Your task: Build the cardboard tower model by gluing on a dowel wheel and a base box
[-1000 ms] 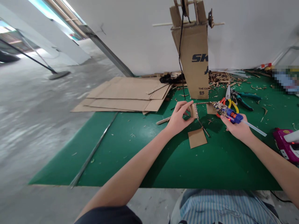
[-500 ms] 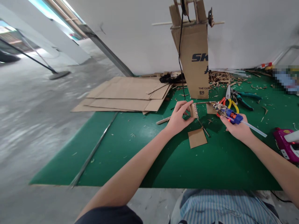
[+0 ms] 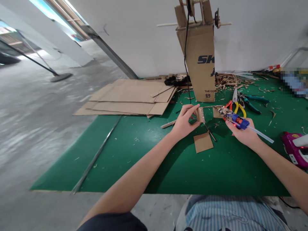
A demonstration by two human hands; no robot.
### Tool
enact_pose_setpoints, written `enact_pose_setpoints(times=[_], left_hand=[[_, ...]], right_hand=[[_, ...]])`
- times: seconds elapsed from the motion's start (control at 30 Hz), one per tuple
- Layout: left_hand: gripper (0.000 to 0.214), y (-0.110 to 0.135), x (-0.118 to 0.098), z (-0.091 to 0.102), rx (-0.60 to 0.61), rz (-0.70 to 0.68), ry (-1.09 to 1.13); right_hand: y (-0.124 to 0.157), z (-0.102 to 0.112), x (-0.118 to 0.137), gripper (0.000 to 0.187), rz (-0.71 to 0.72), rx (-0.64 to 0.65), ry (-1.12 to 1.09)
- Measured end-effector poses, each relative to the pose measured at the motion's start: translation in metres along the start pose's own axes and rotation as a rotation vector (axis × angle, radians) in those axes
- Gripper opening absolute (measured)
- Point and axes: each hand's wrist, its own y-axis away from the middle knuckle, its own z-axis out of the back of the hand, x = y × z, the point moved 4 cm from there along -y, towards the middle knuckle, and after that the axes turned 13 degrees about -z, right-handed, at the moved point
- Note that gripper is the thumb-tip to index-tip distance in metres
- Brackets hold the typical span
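Observation:
Between its thumb and fingers, my left hand (image 3: 184, 123) pinches a small cardboard piece (image 3: 200, 115) that has printing on its face. My right hand (image 3: 246, 133) is closed around a blue hot glue gun (image 3: 237, 120), whose clear glue stick (image 3: 262, 134) juts from the rear and whose small red light glows. The gun's grip is hidden by the hand, and its nozzle points left toward the cardboard piece. A square of cardboard (image 3: 203, 142) lies flat just below, with a thin dark stick (image 3: 212, 134) beside it. Another cardboard scrap (image 3: 218, 112) rests behind, between the hands.
A tall cardboard structure (image 3: 203, 64) with a dowel and black cord stands at the back. Cardboard sheets (image 3: 130, 96) are stacked to its left. Pliers (image 3: 255, 102) and scraps lie right. A purple power strip (image 3: 292, 147) sits at the green table's (image 3: 134, 160) right side.
The cardboard piece in my left hand has turned slightly, so its printed face shows more. My right hand and the glue gun have shifted a little to the left.

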Motion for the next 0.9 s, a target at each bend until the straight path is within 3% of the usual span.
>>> enact_pose_setpoints(times=[0.9], left_hand=[[0.067, 0.0001, 0.001, -0.0008, -0.003, 0.015, -0.001]], right_hand=[[0.0015, -0.0028, -0.0003, 0.033, -0.024, -0.005, 0.02]])
